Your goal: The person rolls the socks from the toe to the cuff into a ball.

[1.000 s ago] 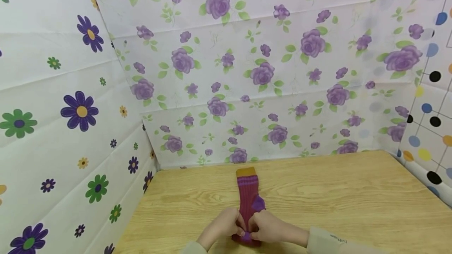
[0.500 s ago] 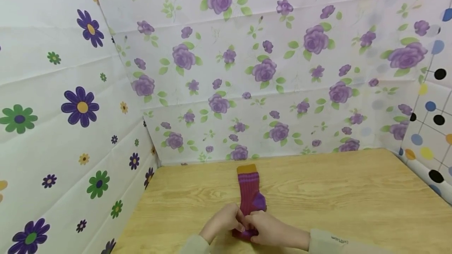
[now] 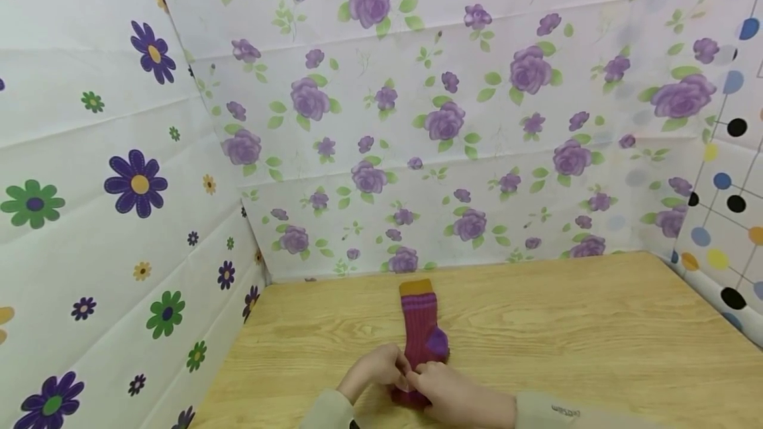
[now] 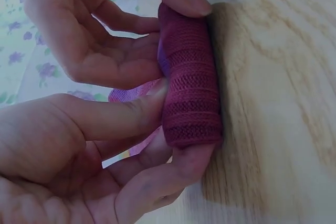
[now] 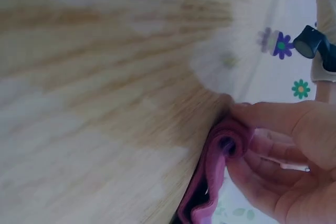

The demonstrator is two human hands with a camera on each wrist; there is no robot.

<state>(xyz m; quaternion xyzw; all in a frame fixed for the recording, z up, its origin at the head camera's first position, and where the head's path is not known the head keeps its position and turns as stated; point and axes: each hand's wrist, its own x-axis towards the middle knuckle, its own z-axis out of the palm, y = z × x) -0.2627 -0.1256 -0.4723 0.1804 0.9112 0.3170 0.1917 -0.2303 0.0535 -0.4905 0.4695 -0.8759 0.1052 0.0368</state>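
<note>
A long burgundy ribbed sock [image 3: 420,323] lies flat on the table, its mustard cuff away from me and its purple heel pointing right. At the near end the toe is curled into a tight roll [image 4: 193,85], whose spiral end shows in the right wrist view. My left hand [image 3: 381,368] pinches one end of this roll, thumb on the inner side and fingers around the end. Opposite it, my right hand [image 3: 448,390] holds the other end between thumb and fingers. The fingertips of both hands meet over the sock and hide part of the roll in the head view.
The wood-grain table [image 3: 566,330] extends on both sides of the sock. Behind it hangs a white sheet with purple roses [image 3: 444,121]. A daisy-print sheet [image 3: 77,151] stands at left and a dotted one [image 3: 733,230] at right.
The purple toe patch, visible between the fingers a second ago, is now mostly hidden in the roll and under the fingers. My right hand has shifted slightly left, nearer to the left hand.
</note>
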